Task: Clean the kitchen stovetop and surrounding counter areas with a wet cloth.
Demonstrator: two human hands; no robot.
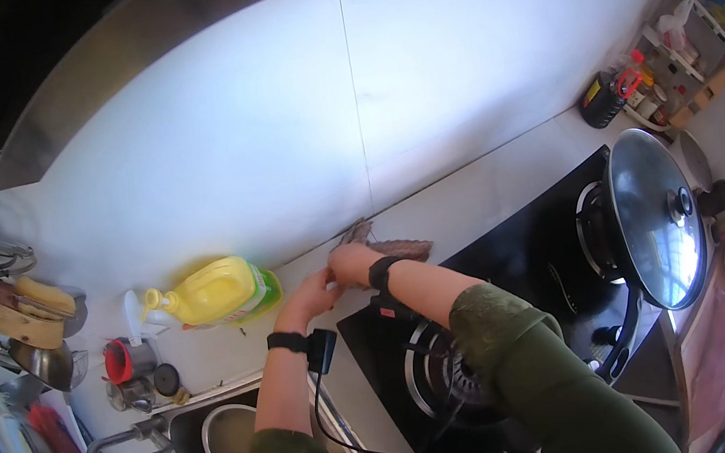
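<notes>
My right hand [352, 265] is over the counter by the wall, closed around part of a brown textured cloth [405, 249]. One end of the cloth sticks up past my knuckles; another part lies on the counter behind my wrist. My left hand [308, 299] meets it from the left, fingers bent at the right hand's fingertips. Whether the left fingers pinch the cloth is hidden. A yellow pump bottle of detergent [224, 294] lies or leans to the left of my hands. Below my right forearm is a gas hob [374, 345] with a burner.
A lidded wok [652, 216] sits on the right burner, its handle pointing towards me. A sink [184, 425] with a metal basin [232, 439] and a faucet [110, 451] is at left. Cups [131, 359] stand behind it. A black cable [362, 450] hangs from my left wrist.
</notes>
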